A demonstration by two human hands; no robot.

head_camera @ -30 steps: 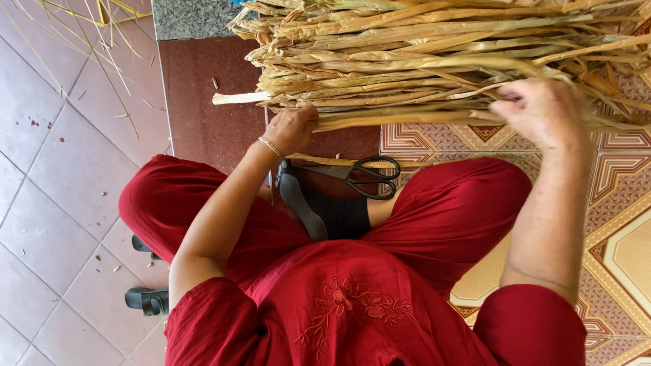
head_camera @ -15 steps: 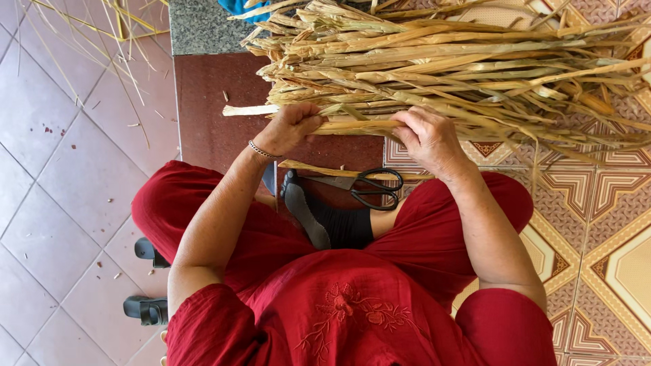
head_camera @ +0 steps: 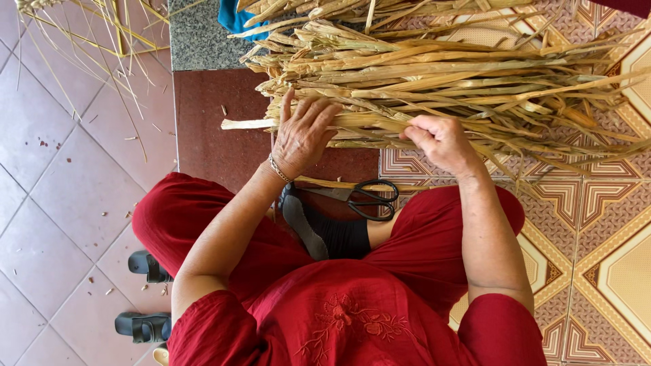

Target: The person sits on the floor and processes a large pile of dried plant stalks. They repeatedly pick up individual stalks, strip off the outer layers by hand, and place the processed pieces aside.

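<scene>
Left hand (head_camera: 302, 135) lies flat, fingers spread, on the pile of dried stalks (head_camera: 441, 74) on the floor; its grip is loose, holding nothing. Right hand (head_camera: 441, 139) has its grip pinched shut on a few stalks at the near edge. Looks early: the pile is loose and unbundled, and the scissors (head_camera: 363, 196) lie untouched by the lap.

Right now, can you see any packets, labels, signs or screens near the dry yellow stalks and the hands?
None: no packet, label, sign or screen shows.
Pile of dry yellow plant stalks: on the patterned floor in front of the person, long, thin and straw-coloured.
Left hand: spread flat on the stalk ends.
Right hand: pinching a few stalks.
Black-handled scissors: on the floor by the knees.
</scene>
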